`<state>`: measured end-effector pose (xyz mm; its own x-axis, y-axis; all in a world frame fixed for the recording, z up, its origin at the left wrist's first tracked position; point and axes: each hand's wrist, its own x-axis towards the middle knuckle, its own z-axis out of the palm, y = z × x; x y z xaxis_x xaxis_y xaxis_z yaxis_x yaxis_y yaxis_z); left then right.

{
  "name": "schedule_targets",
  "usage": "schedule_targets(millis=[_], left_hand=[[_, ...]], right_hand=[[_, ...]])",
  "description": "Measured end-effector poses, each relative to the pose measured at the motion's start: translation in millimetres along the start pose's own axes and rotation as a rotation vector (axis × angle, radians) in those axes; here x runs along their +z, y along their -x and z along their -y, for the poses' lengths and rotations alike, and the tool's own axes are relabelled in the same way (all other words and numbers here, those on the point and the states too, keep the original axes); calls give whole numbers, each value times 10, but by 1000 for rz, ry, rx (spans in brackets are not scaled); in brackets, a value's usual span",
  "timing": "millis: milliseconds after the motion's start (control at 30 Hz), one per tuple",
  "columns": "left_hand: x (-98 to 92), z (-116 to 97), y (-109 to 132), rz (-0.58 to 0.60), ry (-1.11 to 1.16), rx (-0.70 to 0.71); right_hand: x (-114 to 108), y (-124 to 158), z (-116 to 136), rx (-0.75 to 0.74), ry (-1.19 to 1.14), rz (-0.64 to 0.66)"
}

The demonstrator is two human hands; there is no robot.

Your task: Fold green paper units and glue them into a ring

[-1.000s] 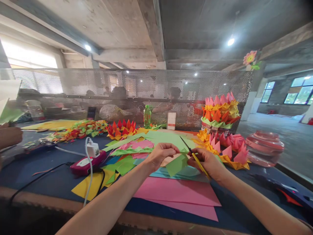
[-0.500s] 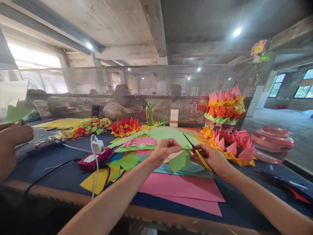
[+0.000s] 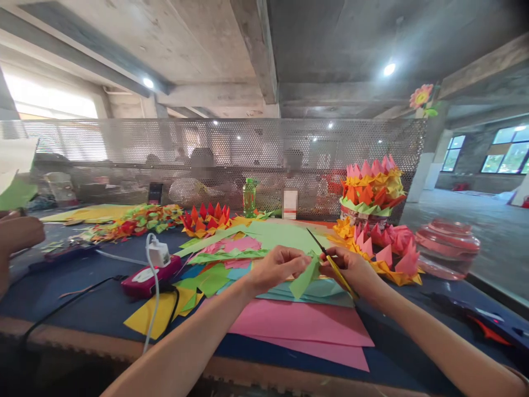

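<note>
Between my two hands hangs a small piece of green paper (image 3: 305,280), bent along its length. The fingers of my left hand (image 3: 278,269) are closed on its upper left edge. My right hand (image 3: 346,266) grips a pair of scissors with yellow handles (image 3: 339,275), the dark blades pointing up and to the left, and its fingertips also touch the paper's right side. Under the hands lie stacked sheets of coloured paper: light green (image 3: 270,234), light blue (image 3: 285,295) and, nearest me, pink (image 3: 306,322).
Folded-paper rings (image 3: 382,253) and a tiered paper piece (image 3: 372,187) stand right, by a pinkish clear jar (image 3: 448,251). A purple power strip (image 3: 151,278) with cables lies left. A green bottle (image 3: 249,198) stands before the perforated screen (image 3: 231,143). Another person's hand (image 3: 20,231) shows far left.
The green paper has gone from fairly flat to bent and narrower, and my left hand has turned and curled more. The view has shifted slightly. The scissors stay in my right hand.
</note>
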<state>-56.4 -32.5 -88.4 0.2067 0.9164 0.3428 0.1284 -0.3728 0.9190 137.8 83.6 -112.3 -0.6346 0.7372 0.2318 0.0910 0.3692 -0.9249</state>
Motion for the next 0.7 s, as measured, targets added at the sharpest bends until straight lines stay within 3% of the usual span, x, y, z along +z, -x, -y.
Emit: schedule_targets(millis=[200, 333, 400, 467, 533, 700], left_hand=[[-16, -175, 64, 20, -3, 110], [1, -251, 64, 187, -20, 84], [-16, -196, 25, 111, -5, 22], [-44, -77, -31, -110, 22, -56], [-60, 64, -82, -216, 17, -119], [17, 234, -98, -160, 44, -312]], right_hand=[[-46, -48, -71, -5, -22, -32], [-63, -51, -52, -13, -49, -54], [-52, -38, -24, -22, -67, -48], [-28, -20, 6, -34, -89, -28], [7, 3, 30, -46, -112, 3], [107, 57, 51, -75, -143, 79]])
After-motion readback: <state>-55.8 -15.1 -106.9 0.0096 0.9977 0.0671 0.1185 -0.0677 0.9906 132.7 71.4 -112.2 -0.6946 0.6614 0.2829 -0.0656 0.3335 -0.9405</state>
